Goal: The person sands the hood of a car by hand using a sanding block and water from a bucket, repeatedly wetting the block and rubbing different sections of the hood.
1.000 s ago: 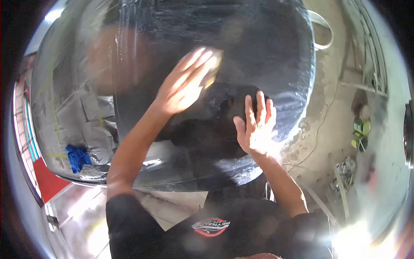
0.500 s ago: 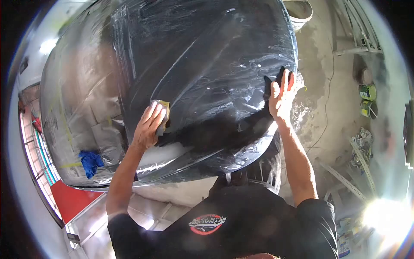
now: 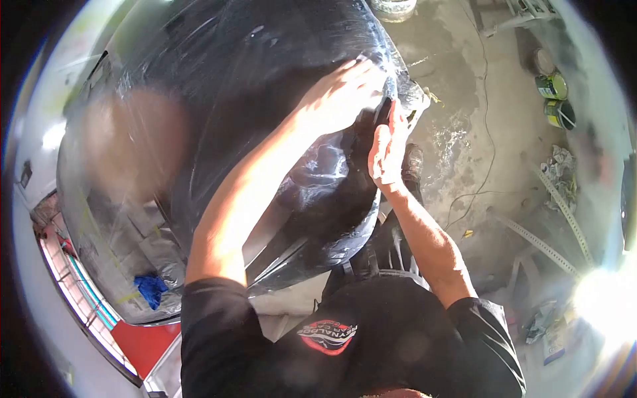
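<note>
A dark car panel (image 3: 249, 73), wet and streaked with whitish residue, curves in front of me. My left hand (image 3: 340, 98) presses on it near its right edge, fingers together and brightly lit. The sandpaper seen in it half a second ago is hidden under the palm now. Beside it, my right hand (image 3: 389, 151) rests against the panel's rounded edge, palm inward, fingers stretched out and holding nothing. The two hands are close but apart.
A blue crumpled cloth (image 3: 151, 292) lies on the covered part of the car at left. A bucket (image 3: 393, 9) stands beyond the panel. On the floor at right are green cans (image 3: 552, 86), a thin cable (image 3: 490, 136) and perforated metal strips (image 3: 563, 215).
My left hand has swept right and away from me across the panel. My right hand has shifted left and slightly nearer along the edge, and the camera view has shifted.
</note>
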Demonstrator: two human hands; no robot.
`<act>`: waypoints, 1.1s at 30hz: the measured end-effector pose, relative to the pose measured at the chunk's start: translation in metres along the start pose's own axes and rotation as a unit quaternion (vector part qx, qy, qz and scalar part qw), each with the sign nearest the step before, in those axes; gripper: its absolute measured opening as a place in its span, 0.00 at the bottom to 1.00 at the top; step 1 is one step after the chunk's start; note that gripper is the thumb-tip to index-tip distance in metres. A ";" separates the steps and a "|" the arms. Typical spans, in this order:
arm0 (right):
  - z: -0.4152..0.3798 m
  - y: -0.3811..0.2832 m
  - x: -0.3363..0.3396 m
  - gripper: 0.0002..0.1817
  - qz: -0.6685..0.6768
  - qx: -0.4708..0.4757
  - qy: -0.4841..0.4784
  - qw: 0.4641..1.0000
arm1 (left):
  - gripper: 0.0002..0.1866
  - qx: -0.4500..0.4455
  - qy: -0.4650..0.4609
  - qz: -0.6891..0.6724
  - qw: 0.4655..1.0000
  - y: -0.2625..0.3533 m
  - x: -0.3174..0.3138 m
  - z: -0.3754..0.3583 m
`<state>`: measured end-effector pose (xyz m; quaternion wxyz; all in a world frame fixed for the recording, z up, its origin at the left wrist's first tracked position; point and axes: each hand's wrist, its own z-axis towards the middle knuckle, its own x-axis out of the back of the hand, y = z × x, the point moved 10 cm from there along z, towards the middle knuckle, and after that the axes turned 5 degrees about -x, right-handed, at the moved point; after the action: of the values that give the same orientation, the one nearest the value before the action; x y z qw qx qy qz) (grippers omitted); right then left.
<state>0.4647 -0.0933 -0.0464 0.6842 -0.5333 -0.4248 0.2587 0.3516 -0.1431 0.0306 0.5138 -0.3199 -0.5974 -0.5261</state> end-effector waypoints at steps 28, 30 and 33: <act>-0.015 0.059 -0.005 0.35 0.327 -0.080 0.097 0.936 | 0.20 0.071 0.011 0.007 0.997 0.063 0.000 -0.074; -0.013 0.061 -0.007 0.34 0.380 -0.084 0.102 0.915 | 0.15 0.065 -0.046 0.001 0.997 0.049 -0.021 -0.013; -0.008 0.046 -0.002 0.32 0.448 -0.071 0.104 0.885 | 0.14 0.046 0.000 -0.015 0.999 0.043 -0.031 -0.017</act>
<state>0.4750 -0.0851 -0.0914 0.4959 -0.7378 -0.0845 0.4500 0.4039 -0.1437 0.0128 0.5199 -0.2868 -0.6260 -0.5056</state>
